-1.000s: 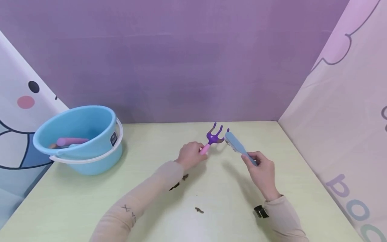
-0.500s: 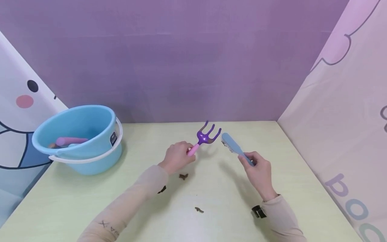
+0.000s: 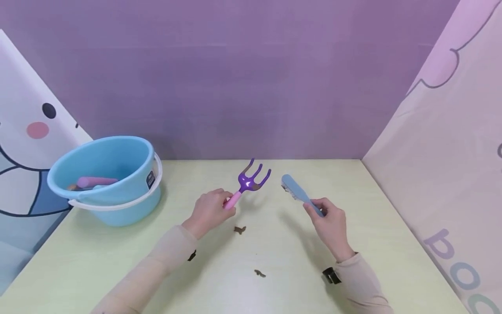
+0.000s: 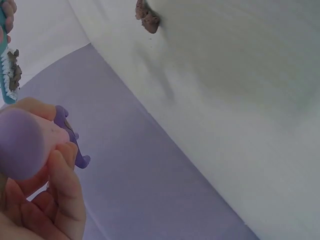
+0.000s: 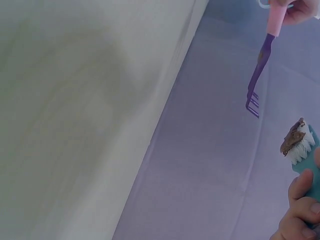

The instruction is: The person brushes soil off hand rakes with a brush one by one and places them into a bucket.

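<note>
My left hand (image 3: 210, 211) grips the pink handle of a small purple garden hand fork (image 3: 248, 183), its three tines pointing up and away above the table. Brown smears show on the fork's head. In my right hand (image 3: 330, 223) a blue scrubbing brush (image 3: 295, 188) is pinched by its handle, bristles facing left and down. Brown, mud-like clumps (image 5: 294, 139) cling to the white bristles in the right wrist view. Fork and brush are apart. Below them on the table lie two brown lumps, a nearer lump (image 3: 259, 273) and a farther lump (image 3: 240, 230).
A light blue bucket (image 3: 129, 213) with a white handle stands at the left of the table (image 3: 313, 283). Inside it lie a pink-handled item (image 3: 96, 182) and other partly hidden things. A purple backdrop (image 3: 251, 87) rises behind the table, with printed cloth panels on both sides.
My left hand has moved left with the fork, away from the brush, uncovering the farther brown lump. My right hand has shifted slightly left and down with the brush.
</note>
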Demonstrator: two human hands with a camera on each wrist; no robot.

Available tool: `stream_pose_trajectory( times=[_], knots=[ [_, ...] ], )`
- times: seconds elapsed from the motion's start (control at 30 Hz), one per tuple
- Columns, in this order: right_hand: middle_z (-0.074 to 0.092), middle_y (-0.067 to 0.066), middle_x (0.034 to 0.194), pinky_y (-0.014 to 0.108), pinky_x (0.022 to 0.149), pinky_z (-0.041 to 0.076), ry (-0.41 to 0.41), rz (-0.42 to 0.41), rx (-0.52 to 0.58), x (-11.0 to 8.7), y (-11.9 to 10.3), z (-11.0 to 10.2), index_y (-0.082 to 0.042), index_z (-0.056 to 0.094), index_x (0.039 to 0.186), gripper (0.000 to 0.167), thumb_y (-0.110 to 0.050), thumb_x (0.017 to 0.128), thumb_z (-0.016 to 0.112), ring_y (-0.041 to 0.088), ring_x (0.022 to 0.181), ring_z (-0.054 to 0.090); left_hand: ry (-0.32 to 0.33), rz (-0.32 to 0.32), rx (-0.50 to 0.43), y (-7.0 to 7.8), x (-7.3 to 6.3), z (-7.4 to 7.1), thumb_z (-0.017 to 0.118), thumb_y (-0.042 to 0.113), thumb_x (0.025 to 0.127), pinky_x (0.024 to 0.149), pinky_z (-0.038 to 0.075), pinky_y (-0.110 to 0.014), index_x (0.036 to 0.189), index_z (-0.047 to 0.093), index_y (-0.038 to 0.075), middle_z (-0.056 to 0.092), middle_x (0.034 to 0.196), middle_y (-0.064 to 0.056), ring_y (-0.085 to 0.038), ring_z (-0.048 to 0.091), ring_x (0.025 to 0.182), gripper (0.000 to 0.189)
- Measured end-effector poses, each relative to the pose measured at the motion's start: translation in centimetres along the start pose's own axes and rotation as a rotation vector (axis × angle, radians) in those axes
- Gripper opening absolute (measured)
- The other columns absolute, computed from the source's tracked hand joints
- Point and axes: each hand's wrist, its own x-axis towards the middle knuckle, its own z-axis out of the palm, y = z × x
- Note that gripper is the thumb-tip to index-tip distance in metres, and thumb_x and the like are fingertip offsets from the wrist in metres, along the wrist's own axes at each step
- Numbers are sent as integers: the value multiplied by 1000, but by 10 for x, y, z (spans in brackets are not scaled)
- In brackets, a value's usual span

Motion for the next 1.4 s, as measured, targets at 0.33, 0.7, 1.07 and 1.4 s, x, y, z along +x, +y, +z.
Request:
stream_pose_trajectory(
  times=[0.33,0.7,1.07,1.4],
  knots=[
    [60,7,63,21,40,32,-31,-25,23,2,-5,10,-5,68,90,17,-19,81,69,5,44,40,39,-26,-1,-12,-24,0,71,25,73,50,37,-23,102,68,10,54,73,2,-11,45,55,33],
    [60,5,61,22,40,33,-78,-45,51,3,-13,26,-7,68,90,16,-19,80,70,6,44,41,66,-2,9,-14,-37,2,71,23,73,49,37,-22,97,69,9,54,71,3,-10,44,54,28],
    [62,4,66,21,42,36,-114,-116,28,5,-26,39,-7,68,91,17,-20,80,70,7,45,43,102,56,47,-12,-44,4,71,22,72,47,37,-22,95,69,9,53,70,4,-8,42,52,26],
    [66,6,69,18,41,31,-16,-461,-253,9,-36,55,-2,68,88,22,-20,77,73,3,44,39,98,101,59,0,-43,5,71,20,72,49,37,-20,96,69,10,52,69,7,-5,40,54,26]
  ],
)
